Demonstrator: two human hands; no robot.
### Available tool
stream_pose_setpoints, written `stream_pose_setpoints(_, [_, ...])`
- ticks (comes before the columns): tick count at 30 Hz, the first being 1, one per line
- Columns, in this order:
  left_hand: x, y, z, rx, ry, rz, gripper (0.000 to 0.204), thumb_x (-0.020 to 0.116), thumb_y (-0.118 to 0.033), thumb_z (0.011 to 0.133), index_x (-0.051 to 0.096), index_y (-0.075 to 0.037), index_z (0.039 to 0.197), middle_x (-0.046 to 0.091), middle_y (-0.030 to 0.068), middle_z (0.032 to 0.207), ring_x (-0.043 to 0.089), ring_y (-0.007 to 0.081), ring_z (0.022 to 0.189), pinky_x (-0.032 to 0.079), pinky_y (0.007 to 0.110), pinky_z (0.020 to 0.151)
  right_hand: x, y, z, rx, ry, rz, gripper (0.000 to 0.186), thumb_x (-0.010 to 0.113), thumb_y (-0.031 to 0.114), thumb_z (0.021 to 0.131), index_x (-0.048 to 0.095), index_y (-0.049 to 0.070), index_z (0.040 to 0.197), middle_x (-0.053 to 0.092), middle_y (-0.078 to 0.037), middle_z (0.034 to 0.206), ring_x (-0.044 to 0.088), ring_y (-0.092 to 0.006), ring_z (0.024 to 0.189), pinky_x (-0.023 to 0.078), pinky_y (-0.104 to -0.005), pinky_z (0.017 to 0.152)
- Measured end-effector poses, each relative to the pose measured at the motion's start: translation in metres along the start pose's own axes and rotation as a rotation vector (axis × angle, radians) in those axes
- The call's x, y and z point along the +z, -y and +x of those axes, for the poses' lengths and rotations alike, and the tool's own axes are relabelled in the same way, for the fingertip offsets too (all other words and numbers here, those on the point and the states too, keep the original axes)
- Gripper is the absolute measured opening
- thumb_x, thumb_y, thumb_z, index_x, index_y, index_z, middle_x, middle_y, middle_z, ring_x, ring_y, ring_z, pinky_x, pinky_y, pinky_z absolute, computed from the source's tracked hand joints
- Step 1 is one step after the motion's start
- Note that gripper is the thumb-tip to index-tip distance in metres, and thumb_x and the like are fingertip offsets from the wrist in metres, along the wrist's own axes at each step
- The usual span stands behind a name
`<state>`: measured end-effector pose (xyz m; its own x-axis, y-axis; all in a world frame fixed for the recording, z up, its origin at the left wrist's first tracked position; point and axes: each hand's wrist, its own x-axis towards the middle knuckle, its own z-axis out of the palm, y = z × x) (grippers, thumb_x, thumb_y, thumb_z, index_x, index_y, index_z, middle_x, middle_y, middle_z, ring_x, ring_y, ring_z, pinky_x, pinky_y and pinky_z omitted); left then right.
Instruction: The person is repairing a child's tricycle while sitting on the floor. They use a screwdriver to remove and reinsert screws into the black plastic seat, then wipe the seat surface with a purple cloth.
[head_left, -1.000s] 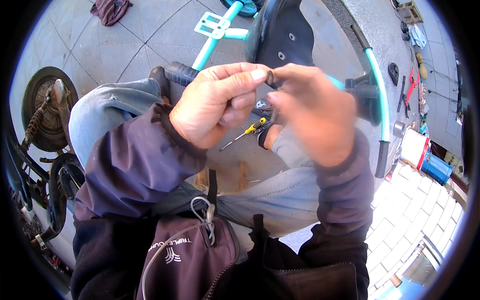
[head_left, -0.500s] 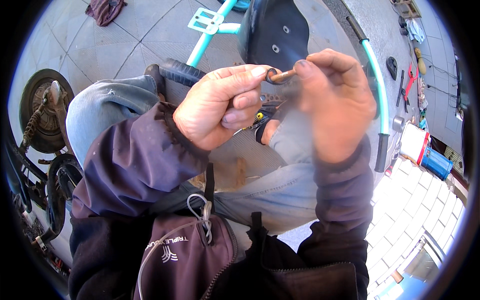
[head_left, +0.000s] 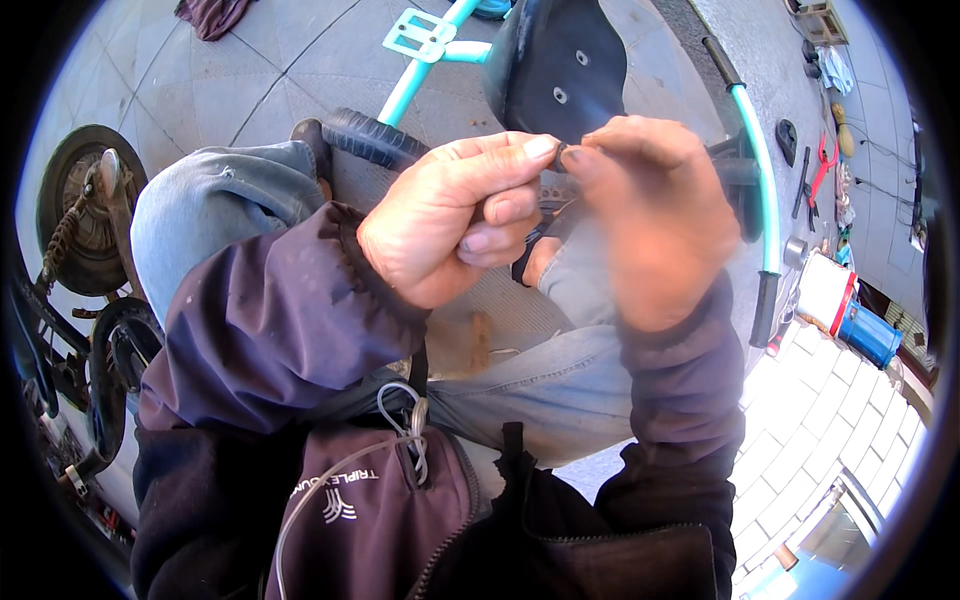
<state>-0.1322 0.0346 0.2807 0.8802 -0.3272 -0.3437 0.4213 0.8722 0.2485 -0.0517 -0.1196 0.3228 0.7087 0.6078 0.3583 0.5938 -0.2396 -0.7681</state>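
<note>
My left hand (head_left: pixel 455 215) pinches a small dark ring (head_left: pixel 559 160) between thumb and forefinger. My right hand (head_left: pixel 655 230), blurred, meets it with curled thumb and forefinger at the ring; whatever lies between those fingertips is mostly hidden. Just beyond both hands are a black seat (head_left: pixel 550 80) with two silver washers, a turquoise tube frame (head_left: pixel 410 90) with a slotted bracket, and a ridged black rubber piece (head_left: pixel 370 148).
A motorcycle wheel (head_left: pixel 80 210) and machine parts lie left. At right are a turquoise handlebar (head_left: pixel 760 160), red-handled tool (head_left: pixel 822 165), blue container (head_left: pixel 868 335) and white tiles (head_left: pixel 830 430). A purple cloth (head_left: pixel 210 15) lies top left; my jeans-clad legs (head_left: pixel 210 190) surround the work.
A rusty pin that showed between my hands half a second ago is now mostly hidden; my right hand has moved left toward my left fingertips. My left hand has shifted slightly right.
</note>
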Motion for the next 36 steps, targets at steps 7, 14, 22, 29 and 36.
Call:
stream_pose_setpoints(7, [-0.0008, 0.0003, 0.0002, 0.017, 0.036, -0.007, 0.023, 0.052, -0.032, 0.100, 0.059, -0.010, 0.101, 0.041, -0.0090, 0.059, 0.033, 0.0025, 0.049, 0.028, 0.019, 0.045, -0.0003, 0.0031, 0.0003, 0.096, 0.048, 0.124, 0.018, 0.076, 0.002, 0.080, 0.066, 0.002, 0.096, 0.063, -0.005, 0.090, 0.060, -0.0103, 0.079, 0.048, -0.0231, 0.069])
stream_pose_setpoints(14, [-0.0014, -0.0030, 0.0015, 0.023, 0.044, -0.021, 0.023, 0.053, -0.032, 0.100, 0.057, -0.009, 0.098, 0.041, -0.0091, 0.058, 0.033, 0.0024, 0.049, 0.027, 0.019, 0.044, -0.0032, -0.0009, 0.0027, 0.007, 0.101, 0.098, 0.024, 0.075, 0.002, 0.079, 0.069, 0.001, 0.103, 0.065, -0.008, 0.095, 0.064, -0.0161, 0.086, 0.050, -0.0267, 0.076])
stream_pose_setpoints(22, [-0.0058, -0.0039, 0.0034, 0.018, 0.079, 0.028, 0.024, 0.053, -0.031, 0.100, 0.057, -0.007, 0.098, 0.040, -0.0086, 0.058, 0.032, 0.0025, 0.049, 0.026, 0.019, 0.044, -0.0026, 0.0035, 0.0014, 0.103, 0.144, 0.054, 0.028, 0.077, 0.002, 0.077, 0.070, 0.002, 0.103, 0.066, -0.010, 0.096, 0.065, -0.0182, 0.086, 0.052, -0.0273, 0.077])
stream_pose_setpoints(29, [-0.0058, -0.0062, 0.0045, 0.009, 0.080, 0.097, 0.024, 0.054, -0.030, 0.099, 0.057, -0.007, 0.097, 0.040, -0.0082, 0.059, 0.032, 0.0023, 0.049, 0.026, 0.018, 0.045, -0.0048, 0.0004, 0.0006, 0.103, 0.176, 0.066, 0.027, 0.076, 0.001, 0.079, 0.069, 0.000, 0.105, 0.066, -0.008, 0.095, 0.064, -0.0146, 0.085, 0.051, -0.0255, 0.075])
stream_pose_setpoints(36, [-0.0021, -0.0063, 0.0027, 0.070, -0.059, 0.124, 0.023, 0.051, -0.027, 0.101, 0.060, -0.006, 0.102, 0.043, -0.0071, 0.061, 0.034, 0.0029, 0.050, 0.028, 0.018, 0.045, -0.0015, 0.0013, 0.0002, 0.436, 0.056, 0.403, 0.023, 0.072, 0.004, 0.085, 0.067, 0.000, 0.107, 0.065, -0.006, 0.094, 0.060, -0.0088, 0.078, 0.049, -0.0216, 0.069])
